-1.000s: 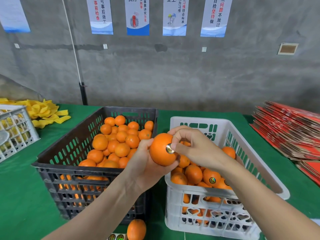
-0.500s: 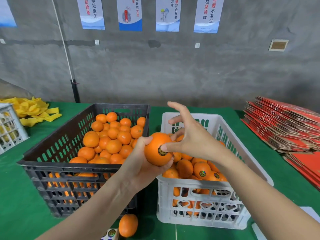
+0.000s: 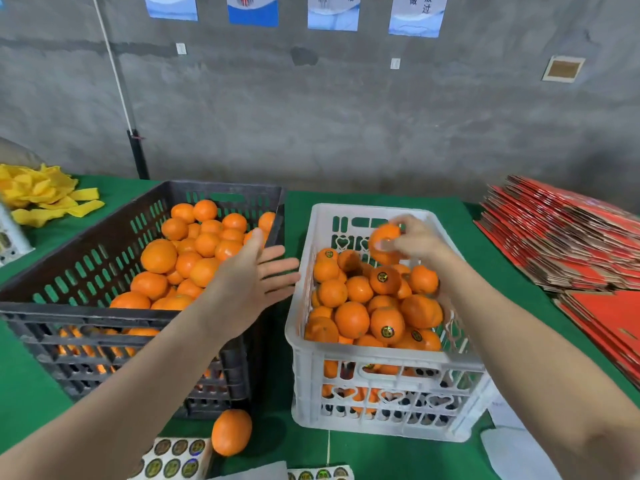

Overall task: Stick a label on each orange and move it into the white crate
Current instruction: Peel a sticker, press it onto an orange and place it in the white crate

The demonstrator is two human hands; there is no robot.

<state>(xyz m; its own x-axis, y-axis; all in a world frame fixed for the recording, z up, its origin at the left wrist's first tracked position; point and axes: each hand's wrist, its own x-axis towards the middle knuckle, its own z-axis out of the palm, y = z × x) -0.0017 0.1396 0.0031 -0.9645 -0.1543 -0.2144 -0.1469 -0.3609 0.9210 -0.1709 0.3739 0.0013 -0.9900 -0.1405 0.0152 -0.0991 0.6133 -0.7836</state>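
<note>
My right hand (image 3: 417, 242) grips an orange (image 3: 383, 243) above the far end of the white crate (image 3: 377, 355), which holds several labelled oranges (image 3: 386, 323). My left hand (image 3: 254, 282) hovers flat with straight fingers over the gap between the two crates and holds nothing. The black crate (image 3: 86, 310) on the left is full of unlabelled oranges (image 3: 194, 251). A sheet of round labels (image 3: 173, 457) lies at the near edge of the table.
A loose orange (image 3: 231, 432) lies on the green table in front of the black crate. Red flattened cartons (image 3: 568, 237) are stacked at the right. Yellow packing pieces (image 3: 41, 195) lie at the far left, beside a white basket (image 3: 10, 233).
My right hand took the labelled orange from my left hand and carried it right, over the white crate. My left hand let go and spread flat.
</note>
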